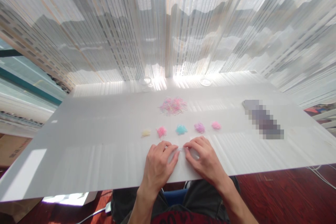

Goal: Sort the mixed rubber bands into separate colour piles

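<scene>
My left hand [160, 161] and my right hand [203, 155] are close together over the near middle of the white table [91, 140]. Thumb and fingers are drawn into a pinch on each. A small pale thing [181, 149] lies in the narrow gap between the fingertips, too tiny to name. Just beyond them runs a row of little heaps of thin strand-like pieces: a pale yellow heap [146, 133], a hot pink heap [161, 132], a turquoise heap [181, 129], a purple heap [199, 127] and a light pink heap [216, 125]. Farther back spreads a larger mixed-colour pile [173, 106].
A blurred-out dark oblong object [264, 119] rests at the table's right. Two clear round items, a left one [146, 81] and a right one [205, 82], stand near the striped sheer curtain [157, 42]. A cardboard box [13, 148] is below at left.
</scene>
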`<control>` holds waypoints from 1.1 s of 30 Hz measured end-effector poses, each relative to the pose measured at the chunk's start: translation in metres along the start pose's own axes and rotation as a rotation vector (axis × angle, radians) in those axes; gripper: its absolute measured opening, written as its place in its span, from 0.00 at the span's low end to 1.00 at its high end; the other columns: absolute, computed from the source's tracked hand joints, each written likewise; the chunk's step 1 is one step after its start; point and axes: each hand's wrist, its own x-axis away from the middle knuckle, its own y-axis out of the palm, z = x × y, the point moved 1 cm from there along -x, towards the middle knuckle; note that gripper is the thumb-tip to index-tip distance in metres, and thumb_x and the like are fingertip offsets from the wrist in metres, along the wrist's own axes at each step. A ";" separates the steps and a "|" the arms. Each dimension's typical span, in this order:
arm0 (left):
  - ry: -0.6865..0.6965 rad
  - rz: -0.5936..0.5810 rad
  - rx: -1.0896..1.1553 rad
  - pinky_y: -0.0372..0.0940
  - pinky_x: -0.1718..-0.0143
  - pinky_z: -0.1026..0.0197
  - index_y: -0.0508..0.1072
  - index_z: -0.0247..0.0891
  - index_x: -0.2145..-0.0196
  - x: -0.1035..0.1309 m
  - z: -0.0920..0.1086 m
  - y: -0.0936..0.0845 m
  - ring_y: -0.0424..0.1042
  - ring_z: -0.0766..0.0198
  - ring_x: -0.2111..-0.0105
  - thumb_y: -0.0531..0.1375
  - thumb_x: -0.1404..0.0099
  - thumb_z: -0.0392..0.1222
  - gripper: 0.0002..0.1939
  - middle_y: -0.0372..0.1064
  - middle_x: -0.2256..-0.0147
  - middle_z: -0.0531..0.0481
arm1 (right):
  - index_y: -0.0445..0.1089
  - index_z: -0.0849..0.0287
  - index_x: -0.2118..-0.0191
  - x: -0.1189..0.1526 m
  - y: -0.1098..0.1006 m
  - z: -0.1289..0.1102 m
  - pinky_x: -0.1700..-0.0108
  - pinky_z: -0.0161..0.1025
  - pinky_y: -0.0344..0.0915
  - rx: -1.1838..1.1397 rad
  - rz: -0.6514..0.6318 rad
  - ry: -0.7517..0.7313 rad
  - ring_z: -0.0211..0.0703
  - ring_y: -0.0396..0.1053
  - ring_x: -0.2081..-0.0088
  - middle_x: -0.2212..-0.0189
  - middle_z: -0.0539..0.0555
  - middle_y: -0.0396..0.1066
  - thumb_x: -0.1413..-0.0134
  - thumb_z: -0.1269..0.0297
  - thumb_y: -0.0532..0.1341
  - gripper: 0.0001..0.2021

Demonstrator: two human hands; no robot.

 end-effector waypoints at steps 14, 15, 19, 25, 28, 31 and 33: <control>-0.068 0.002 0.165 0.66 0.66 0.60 0.78 0.40 0.57 0.004 -0.005 -0.003 0.70 0.62 0.70 0.59 0.25 0.38 0.06 0.75 0.63 0.49 | 0.74 0.56 0.57 -0.003 -0.004 -0.004 0.56 0.46 0.66 -0.045 -0.062 -0.025 0.48 0.69 0.61 0.65 0.54 0.75 0.35 0.73 0.62 0.06; -0.071 0.010 0.179 0.66 0.67 0.61 0.78 0.40 0.58 0.004 -0.005 -0.004 0.70 0.62 0.70 0.59 0.25 0.38 0.07 0.75 0.63 0.49 | 0.74 0.56 0.57 -0.003 -0.005 -0.005 0.56 0.46 0.67 -0.063 -0.065 -0.032 0.48 0.69 0.61 0.65 0.54 0.75 0.34 0.73 0.61 0.07; -0.069 0.017 0.220 0.66 0.69 0.63 0.78 0.39 0.58 0.003 -0.002 -0.007 0.68 0.66 0.73 0.58 0.24 0.40 0.08 0.74 0.64 0.48 | 0.74 0.56 0.54 -0.003 -0.008 -0.007 0.57 0.45 0.70 -0.113 -0.067 -0.050 0.47 0.71 0.61 0.64 0.54 0.75 0.34 0.72 0.60 0.08; -0.058 -0.029 0.286 0.67 0.71 0.65 0.78 0.40 0.57 0.002 -0.001 -0.008 0.67 0.68 0.75 0.58 0.24 0.40 0.08 0.74 0.63 0.49 | 0.75 0.55 0.58 -0.002 -0.006 -0.004 0.60 0.44 0.71 -0.120 -0.059 -0.068 0.46 0.72 0.63 0.66 0.54 0.76 0.32 0.68 0.62 0.04; -0.061 -0.027 0.307 0.67 0.71 0.66 0.78 0.40 0.56 0.003 -0.002 -0.008 0.67 0.69 0.75 0.59 0.24 0.39 0.07 0.74 0.62 0.49 | 0.75 0.55 0.59 -0.002 -0.005 -0.003 0.60 0.44 0.72 -0.121 -0.058 -0.070 0.46 0.73 0.64 0.67 0.54 0.76 0.31 0.68 0.61 0.05; -0.062 -0.040 0.318 0.68 0.71 0.66 0.77 0.40 0.53 0.002 -0.001 -0.009 0.67 0.69 0.75 0.60 0.25 0.40 0.07 0.75 0.61 0.48 | 0.76 0.55 0.58 -0.002 -0.005 -0.003 0.61 0.44 0.72 -0.130 -0.058 -0.073 0.46 0.73 0.63 0.66 0.54 0.76 0.31 0.68 0.61 0.05; -0.060 -0.045 0.322 0.68 0.72 0.66 0.78 0.40 0.53 0.002 -0.001 -0.009 0.67 0.69 0.75 0.60 0.25 0.39 0.07 0.75 0.61 0.49 | 0.76 0.55 0.57 -0.001 -0.006 -0.003 0.61 0.43 0.72 -0.133 -0.060 -0.071 0.46 0.73 0.63 0.66 0.54 0.76 0.31 0.68 0.61 0.06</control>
